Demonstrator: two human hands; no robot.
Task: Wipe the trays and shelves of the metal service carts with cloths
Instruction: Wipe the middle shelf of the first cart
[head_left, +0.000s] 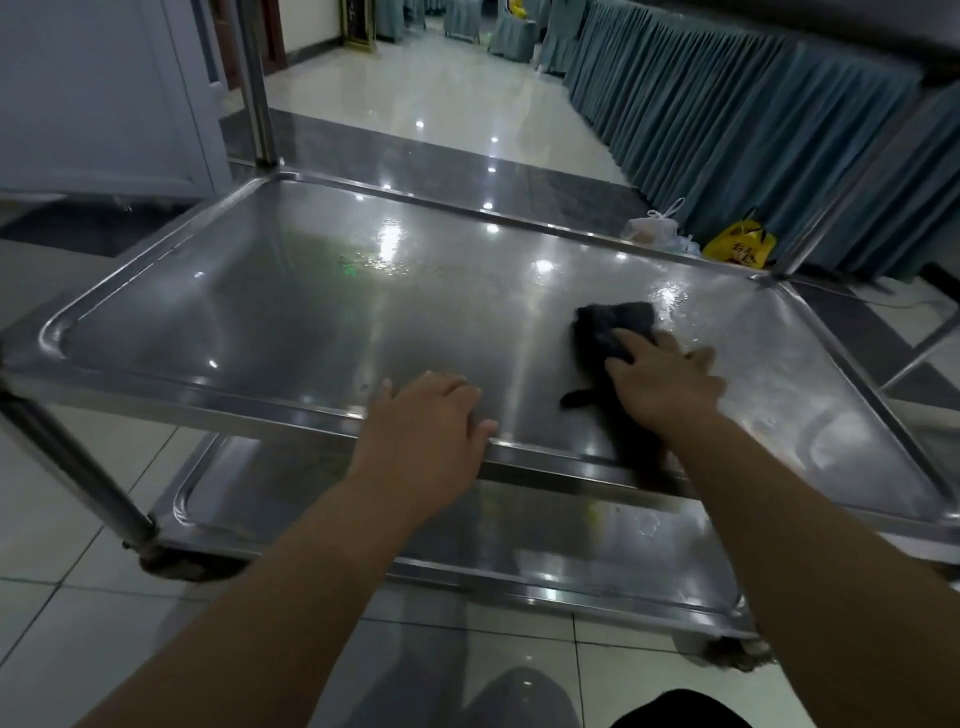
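on the cart's upper tray (291, 322), toward its right half, a dark cloth (613, 327) lies flat on the metal under the right hand (665, 379). that hand is spread wide, palm down, fingers pressing the cloth's near part; one corner of the cloth trails out toward the near edge. wet streaks shine on the tray just beyond the cloth, near the far right corner. the left hand (426, 421) rests open at the near edge, about midway along it, fingers laid over the raised rim, holding nothing. the left half of the tray is bare steel with a faint smear near the far edge, leaving open room right across to the rounded left corners. below, the lower shelf (322, 499) shows between the arms, with small specks on it. a corner post (257, 78) rises at the far left corner. beyond the far right corner, on the tiled floor, a yellow bag (740, 247) sits beside a clear plastic bag (654, 228), near pleated blue table skirts (727, 98).
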